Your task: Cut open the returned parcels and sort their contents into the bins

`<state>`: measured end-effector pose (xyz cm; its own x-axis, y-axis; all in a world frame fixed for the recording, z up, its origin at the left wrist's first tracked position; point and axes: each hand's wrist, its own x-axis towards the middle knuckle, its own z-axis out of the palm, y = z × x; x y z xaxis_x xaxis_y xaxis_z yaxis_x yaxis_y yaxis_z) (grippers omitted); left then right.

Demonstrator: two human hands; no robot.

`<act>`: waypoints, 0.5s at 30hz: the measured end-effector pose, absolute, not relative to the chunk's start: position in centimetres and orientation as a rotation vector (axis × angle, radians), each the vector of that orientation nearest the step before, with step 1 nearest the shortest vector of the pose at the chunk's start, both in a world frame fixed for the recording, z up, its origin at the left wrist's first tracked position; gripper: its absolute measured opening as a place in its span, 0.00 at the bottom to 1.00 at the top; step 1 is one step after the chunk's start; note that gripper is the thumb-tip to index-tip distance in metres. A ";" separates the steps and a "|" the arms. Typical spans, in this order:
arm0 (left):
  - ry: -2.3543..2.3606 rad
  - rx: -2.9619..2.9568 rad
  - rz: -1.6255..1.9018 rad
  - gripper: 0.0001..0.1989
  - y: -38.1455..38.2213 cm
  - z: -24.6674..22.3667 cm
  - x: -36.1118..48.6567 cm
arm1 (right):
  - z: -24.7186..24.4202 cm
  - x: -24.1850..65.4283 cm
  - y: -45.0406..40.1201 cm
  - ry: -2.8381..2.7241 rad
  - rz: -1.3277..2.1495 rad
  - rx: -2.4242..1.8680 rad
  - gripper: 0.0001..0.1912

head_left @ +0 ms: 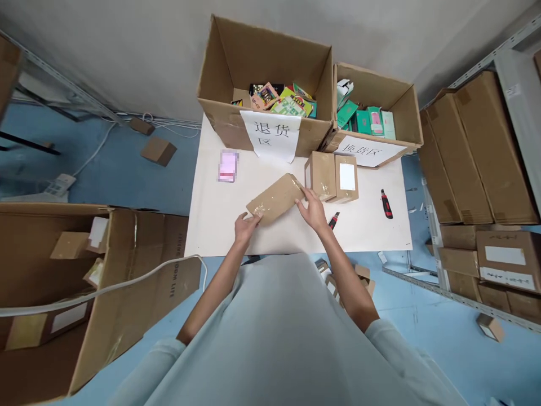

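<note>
A brown cardboard box (pixel 275 199) with shiny tape is held at a slant over the white table (pixel 215 225). My left hand (pixel 246 228) grips its lower left corner between thumb and fingers. At its right end, my right hand (pixel 313 210) is closed on the edge. Two small brown boxes, one plain (pixel 323 176) and one with a white label (pixel 346 179), stand just beyond my right hand. A red and black cutter (pixel 333 220) lies beside my right wrist, partly hidden. Farther right lies another red and black cutter (pixel 386 204).
Two large open cartons, one with colourful packs (pixel 262 127) and one with green boxes (pixel 376 148), stand at the table's back. A pink item (pixel 228 166) lies left. A big open carton (pixel 143 254) is at the left, shelving with boxes (pixel 477 163) at the right.
</note>
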<state>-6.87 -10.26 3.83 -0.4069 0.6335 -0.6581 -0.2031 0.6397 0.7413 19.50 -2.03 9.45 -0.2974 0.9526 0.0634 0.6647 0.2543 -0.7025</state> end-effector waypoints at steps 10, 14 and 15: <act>1.642 0.728 0.937 0.30 -15.4 2.4 -15.7 | 1.6 15.7 -15.8 -1.531 1.186 -1.819 0.41; 1.492 0.811 0.853 0.50 -16.8 1.4 -16.1 | 0.3 15.0 -16.7 -1.417 1.266 -1.847 0.46; 1.489 0.822 0.825 0.56 -16.9 1.0 -16.1 | 0.1 14.8 -16.7 -1.418 1.267 -1.848 0.46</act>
<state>-16.11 -16.92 1.01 -0.0661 0.8645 -0.4982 0.0358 0.5011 0.8647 14.77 -16.75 0.12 0.0317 0.9265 -0.3750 0.4766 -0.3438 -0.8091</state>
